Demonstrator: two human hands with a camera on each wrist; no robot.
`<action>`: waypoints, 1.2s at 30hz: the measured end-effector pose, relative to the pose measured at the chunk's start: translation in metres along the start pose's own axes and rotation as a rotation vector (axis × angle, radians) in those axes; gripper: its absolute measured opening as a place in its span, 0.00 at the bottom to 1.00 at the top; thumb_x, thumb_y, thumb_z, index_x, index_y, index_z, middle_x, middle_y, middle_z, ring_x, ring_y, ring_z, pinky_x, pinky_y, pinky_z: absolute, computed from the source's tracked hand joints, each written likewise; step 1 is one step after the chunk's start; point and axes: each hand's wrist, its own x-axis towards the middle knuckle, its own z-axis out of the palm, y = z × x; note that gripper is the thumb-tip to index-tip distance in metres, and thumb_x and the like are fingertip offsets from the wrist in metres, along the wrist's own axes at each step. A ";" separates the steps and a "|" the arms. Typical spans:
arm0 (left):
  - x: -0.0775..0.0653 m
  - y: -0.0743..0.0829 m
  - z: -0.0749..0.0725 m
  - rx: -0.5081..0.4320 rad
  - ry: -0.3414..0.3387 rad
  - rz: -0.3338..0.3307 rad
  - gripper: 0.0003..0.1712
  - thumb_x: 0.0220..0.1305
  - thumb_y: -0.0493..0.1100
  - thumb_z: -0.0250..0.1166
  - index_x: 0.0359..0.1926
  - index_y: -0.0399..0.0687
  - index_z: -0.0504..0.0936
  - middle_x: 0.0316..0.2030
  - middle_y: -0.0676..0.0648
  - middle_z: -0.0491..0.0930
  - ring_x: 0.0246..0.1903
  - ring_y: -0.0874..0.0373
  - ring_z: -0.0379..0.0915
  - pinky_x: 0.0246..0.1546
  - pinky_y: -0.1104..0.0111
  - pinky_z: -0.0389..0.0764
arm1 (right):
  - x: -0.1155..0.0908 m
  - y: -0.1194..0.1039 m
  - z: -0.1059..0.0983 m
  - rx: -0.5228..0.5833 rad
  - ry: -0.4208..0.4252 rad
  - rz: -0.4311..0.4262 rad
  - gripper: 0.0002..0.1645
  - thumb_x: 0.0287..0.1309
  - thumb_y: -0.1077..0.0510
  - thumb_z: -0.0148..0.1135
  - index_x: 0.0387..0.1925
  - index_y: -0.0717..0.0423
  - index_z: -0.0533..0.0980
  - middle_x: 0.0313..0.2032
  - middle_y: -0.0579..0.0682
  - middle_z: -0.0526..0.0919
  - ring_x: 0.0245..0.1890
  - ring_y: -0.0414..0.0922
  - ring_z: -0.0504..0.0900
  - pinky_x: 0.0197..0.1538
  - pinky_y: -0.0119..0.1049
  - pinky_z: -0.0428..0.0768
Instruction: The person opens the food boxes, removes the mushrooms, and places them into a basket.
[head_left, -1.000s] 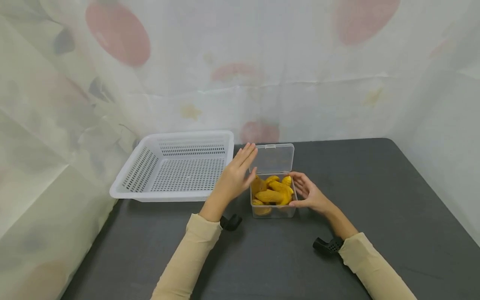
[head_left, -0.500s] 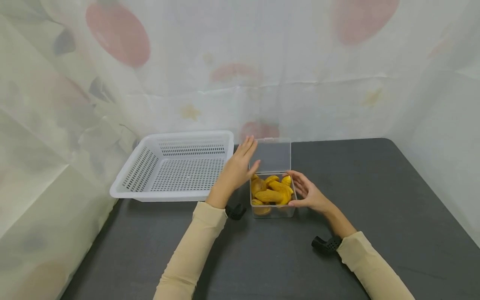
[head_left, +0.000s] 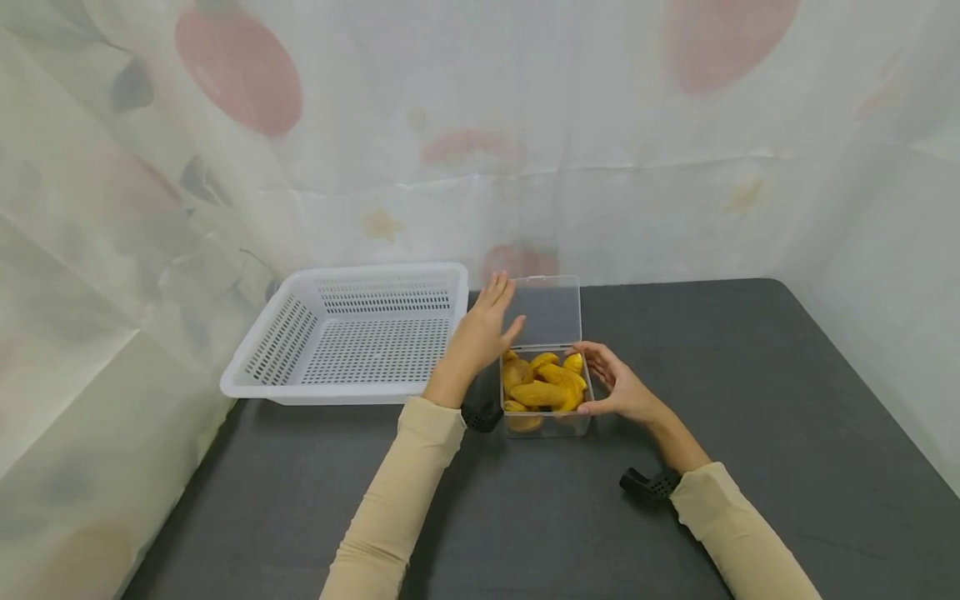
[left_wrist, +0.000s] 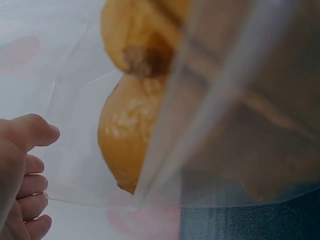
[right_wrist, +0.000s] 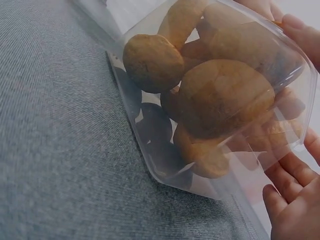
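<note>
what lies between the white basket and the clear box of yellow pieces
In the head view, the left hand and a black wrist device show between the white basket and the clear box, over dark tabletop.

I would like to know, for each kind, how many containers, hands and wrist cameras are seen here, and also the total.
Basket: 1
Box: 1
Hands: 2
Wrist cameras: 2
Total: 6

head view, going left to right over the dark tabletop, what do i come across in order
White perforated basket, left hand, clear box with yellow pieces inside, right hand.
</note>
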 end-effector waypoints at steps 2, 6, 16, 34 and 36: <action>0.000 0.000 0.000 -0.009 -0.012 -0.009 0.36 0.71 0.49 0.55 0.73 0.38 0.56 0.75 0.38 0.51 0.76 0.47 0.46 0.77 0.56 0.54 | 0.000 0.002 0.000 -0.005 -0.003 -0.031 0.52 0.49 0.58 0.74 0.68 0.69 0.53 0.65 0.56 0.64 0.63 0.26 0.67 0.64 0.12 0.64; 0.001 -0.001 0.000 -0.026 -0.040 -0.028 0.37 0.72 0.50 0.55 0.73 0.39 0.54 0.75 0.39 0.49 0.77 0.47 0.45 0.77 0.55 0.53 | 0.001 0.004 0.001 0.025 -0.009 -0.042 0.51 0.49 0.58 0.74 0.68 0.66 0.54 0.65 0.52 0.64 0.63 0.27 0.67 0.64 0.12 0.65; -0.007 -0.001 -0.003 -0.015 -0.014 0.014 0.38 0.71 0.49 0.55 0.74 0.41 0.52 0.76 0.40 0.48 0.77 0.46 0.45 0.77 0.56 0.54 | 0.000 0.002 0.000 0.069 -0.001 0.047 0.53 0.47 0.66 0.72 0.68 0.72 0.50 0.65 0.45 0.62 0.64 0.24 0.66 0.65 0.13 0.65; -0.054 0.008 -0.005 -0.173 0.124 0.196 0.24 0.65 0.41 0.63 0.61 0.41 0.76 0.60 0.42 0.78 0.60 0.48 0.75 0.63 0.58 0.76 | 0.000 -0.001 0.001 0.136 0.036 -0.002 0.50 0.47 0.64 0.73 0.66 0.74 0.54 0.62 0.38 0.69 0.64 0.27 0.68 0.66 0.15 0.67; -0.058 0.010 -0.005 -0.201 0.105 0.200 0.23 0.66 0.42 0.63 0.60 0.42 0.77 0.58 0.42 0.80 0.58 0.49 0.77 0.59 0.60 0.80 | 0.000 0.001 0.003 0.121 0.059 -0.026 0.49 0.47 0.63 0.74 0.64 0.76 0.55 0.61 0.39 0.71 0.62 0.27 0.70 0.65 0.15 0.68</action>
